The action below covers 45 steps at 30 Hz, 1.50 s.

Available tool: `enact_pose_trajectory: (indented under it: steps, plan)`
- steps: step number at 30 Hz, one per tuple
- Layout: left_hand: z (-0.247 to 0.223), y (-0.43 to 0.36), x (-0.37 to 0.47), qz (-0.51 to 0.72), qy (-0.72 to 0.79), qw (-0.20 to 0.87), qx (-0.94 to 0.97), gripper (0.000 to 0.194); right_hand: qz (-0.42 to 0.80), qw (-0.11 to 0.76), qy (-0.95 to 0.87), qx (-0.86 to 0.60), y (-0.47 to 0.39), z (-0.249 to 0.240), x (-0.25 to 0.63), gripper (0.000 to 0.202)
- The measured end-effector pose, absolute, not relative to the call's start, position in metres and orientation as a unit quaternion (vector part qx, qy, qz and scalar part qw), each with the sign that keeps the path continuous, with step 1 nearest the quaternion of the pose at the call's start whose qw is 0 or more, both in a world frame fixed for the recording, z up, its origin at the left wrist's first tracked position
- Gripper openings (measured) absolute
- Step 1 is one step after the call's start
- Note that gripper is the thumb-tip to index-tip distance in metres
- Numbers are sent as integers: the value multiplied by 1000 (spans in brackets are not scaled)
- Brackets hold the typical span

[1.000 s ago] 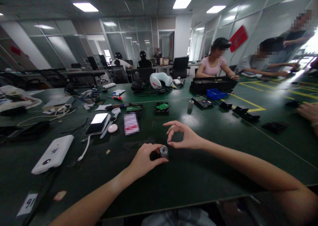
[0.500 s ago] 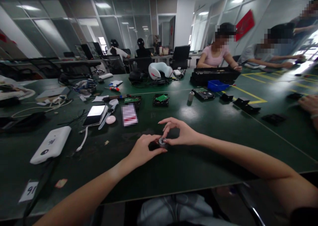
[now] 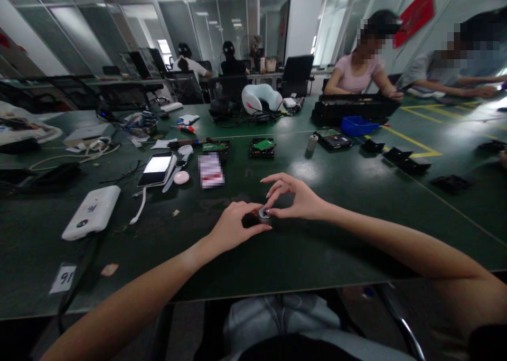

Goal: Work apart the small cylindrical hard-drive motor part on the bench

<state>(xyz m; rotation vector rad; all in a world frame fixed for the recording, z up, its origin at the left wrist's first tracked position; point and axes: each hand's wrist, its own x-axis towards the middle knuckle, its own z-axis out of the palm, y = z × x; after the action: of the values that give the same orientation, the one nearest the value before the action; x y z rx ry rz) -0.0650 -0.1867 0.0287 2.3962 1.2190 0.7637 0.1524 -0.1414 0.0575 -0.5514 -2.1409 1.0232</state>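
A small metal cylinder (image 3: pixel 264 216) stands on the dark green table, its round top facing up. My left hand (image 3: pixel 236 224) grips it from the left between thumb and fingers. From the right, my right hand (image 3: pixel 298 198) pinches at a small part on its top with thumb and a fingertip, the other fingers curled loosely above. What lies between those fingertips is too small to make out. Farther back, a similar metal cylinder (image 3: pixel 312 142) stands upright beside a black drive (image 3: pixel 333 139).
A drive with a green board (image 3: pixel 262 147) and a blurred card (image 3: pixel 211 169) lie beyond my hands. To the left are a phone (image 3: pixel 157 168), a pink round object (image 3: pixel 181 177) and a white device (image 3: pixel 92 213). A blue tray (image 3: pixel 358 126) sits before a person in pink.
The camera view has shifted, so the table items appear a little higher and farther right. Both hands keep nearly the same hold on the cylinder.
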Motion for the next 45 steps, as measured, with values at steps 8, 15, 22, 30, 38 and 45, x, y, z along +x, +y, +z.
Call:
enact_pose_trajectory:
  steps: [8,15,22,30,38,45]
  plan:
    - [27,-186,-65,269,438,171,841,43,416,357,-808,-216,-137,63,155,72]
    - [31,-187,-64,272,436,187,837,39,412,323,-818,-238,-111,52,179,74]
    - [32,-184,-66,279,427,207,835,39,441,231,-833,-243,-88,25,194,66]
    - [25,-176,-62,286,443,184,829,41,448,223,-833,-236,-89,25,194,61]
    - [19,-168,-64,292,454,219,813,36,413,305,-821,-249,-90,40,192,63]
    - [20,-165,-62,301,430,257,811,28,335,354,-840,-237,-123,65,165,54]
